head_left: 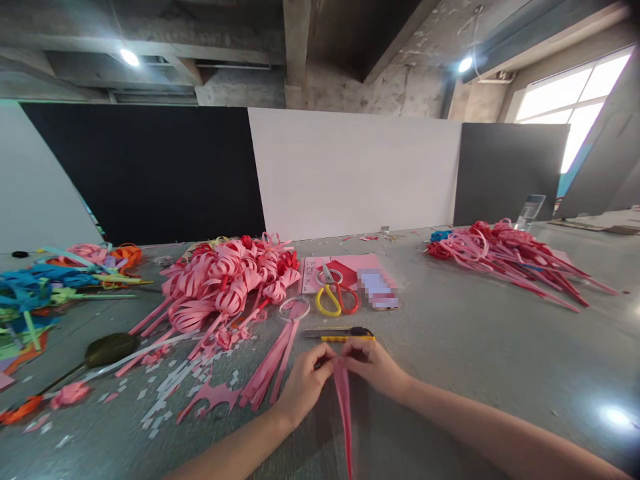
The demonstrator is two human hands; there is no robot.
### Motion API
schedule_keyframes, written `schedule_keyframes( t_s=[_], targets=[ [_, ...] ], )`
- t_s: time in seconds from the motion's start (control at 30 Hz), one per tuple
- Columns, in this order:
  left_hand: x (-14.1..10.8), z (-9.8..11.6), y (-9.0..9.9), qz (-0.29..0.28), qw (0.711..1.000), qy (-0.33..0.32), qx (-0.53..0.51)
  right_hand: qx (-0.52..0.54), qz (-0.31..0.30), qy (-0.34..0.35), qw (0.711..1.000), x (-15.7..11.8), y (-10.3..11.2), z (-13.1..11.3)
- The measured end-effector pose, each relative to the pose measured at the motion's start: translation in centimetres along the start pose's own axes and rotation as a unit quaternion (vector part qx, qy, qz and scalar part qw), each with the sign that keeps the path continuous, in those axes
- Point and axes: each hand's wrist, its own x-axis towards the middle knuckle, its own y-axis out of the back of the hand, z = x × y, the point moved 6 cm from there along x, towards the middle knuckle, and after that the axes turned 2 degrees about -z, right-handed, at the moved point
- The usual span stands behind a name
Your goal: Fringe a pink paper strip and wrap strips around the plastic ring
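Both hands meet near the lower middle of the view, fingers pinched at the top end of a pink paper strip (345, 407) that hangs down toward the bottom edge. My left hand (310, 377) is closed on the strip from the left, my right hand (373, 367) from the right. Just beyond the fingers lies a yellow and black utility knife (345, 333). Farther back are scissors (330, 299) with yellow and red handles. Left of my left hand, a bundle of pink strips (273, 363) runs through a whitish ring (295, 309).
A heap of pink paper pieces (227, 280) covers the left middle, with white scraps (170, 393) before it. Blue and green strips (35, 287) lie far left. A phone (379, 288) rests on pink paper; another pink pile (505, 257) is back right.
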Motion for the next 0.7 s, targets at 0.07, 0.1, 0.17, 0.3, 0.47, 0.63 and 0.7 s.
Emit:
schedule_keyframes(
  t_s=[0.07,0.1,0.17,0.3,0.47,0.63,0.7],
  targets=[
    [-0.02,0.07,0.02,-0.002,1.000,0.005,-0.010,0.008,0.003,0.003,1.000,-0.03,0.06,0.04],
    [-0.04,0.09,0.02,-0.002,1.000,0.007,-0.015,0.007,0.005,0.003,1.000,-0.04,0.10,0.06],
    [-0.07,0.13,0.04,-0.001,1.000,0.008,-0.025,0.001,0.008,0.003,1.000,-0.04,0.15,0.06],
    [-0.04,0.00,0.07,0.002,0.999,0.008,-0.034,-0.002,0.014,0.001,1.000,-0.04,0.20,-0.04],
    [0.14,-0.32,0.16,0.008,1.000,0.003,-0.014,0.000,0.026,0.001,1.000,-0.05,0.35,-0.08],
    [0.06,-0.01,0.14,0.013,1.000,-0.003,-0.006,-0.006,-0.001,0.006,1.000,-0.07,-0.05,-0.19],
    [-0.05,0.25,0.09,0.013,1.000,-0.010,-0.006,-0.023,-0.009,0.003,1.000,-0.10,-0.20,-0.11]
  ],
)
